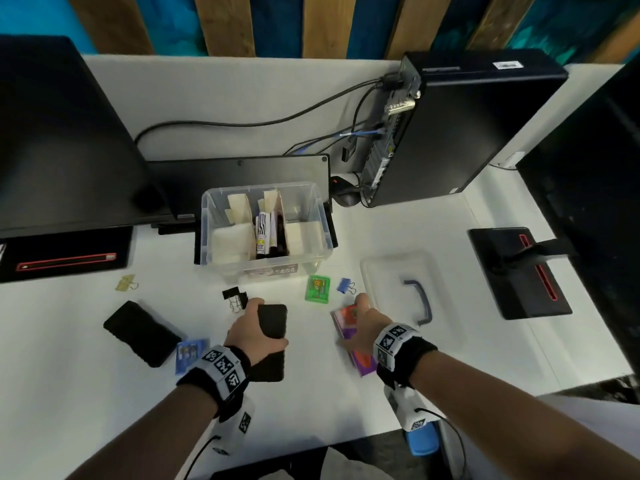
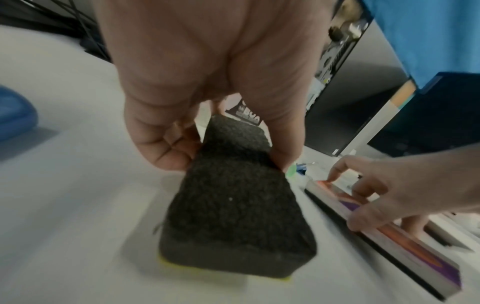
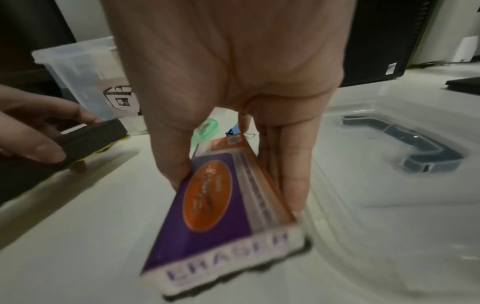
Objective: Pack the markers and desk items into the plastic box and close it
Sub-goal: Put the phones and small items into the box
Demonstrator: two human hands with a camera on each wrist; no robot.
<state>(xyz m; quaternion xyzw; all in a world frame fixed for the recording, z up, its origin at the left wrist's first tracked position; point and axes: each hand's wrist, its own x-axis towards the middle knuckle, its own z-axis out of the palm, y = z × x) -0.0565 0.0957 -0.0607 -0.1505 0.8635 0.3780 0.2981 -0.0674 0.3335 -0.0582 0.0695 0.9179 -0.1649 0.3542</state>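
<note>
At the middle of the white tabletop [image 1: 69,375], the clear plastic box [image 1: 266,268] stood open, with markers [image 1: 262,233] upright in its centre compartment and pale dividers on either side. A label on its front wall was only partly legible. Its clear lid [image 1: 388,271], with a dark handle, lay flat on the tabletop to the right of the box. Near the front edge, the left hand [image 1: 251,332] gripped a black felt eraser [image 2: 233,205], fingers [image 2: 161,148] curled round its sides; a yellow base showed beneath the felt. The right hand [image 1: 369,322] held a purple-and-orange eraser [image 3: 221,205] printed "ERASER", fingers [image 3: 293,181] and thumb pinching its long edges. Between box and hands lay a green case [image 1: 317,289], a blue binder clip [image 1: 346,285] and a black binder clip [image 1: 233,296]. A gold binder clip [image 1: 125,283], a black pad [image 1: 138,332] and a blue packet [image 1: 188,353] lay to the left with open tabletop around them.
</note>
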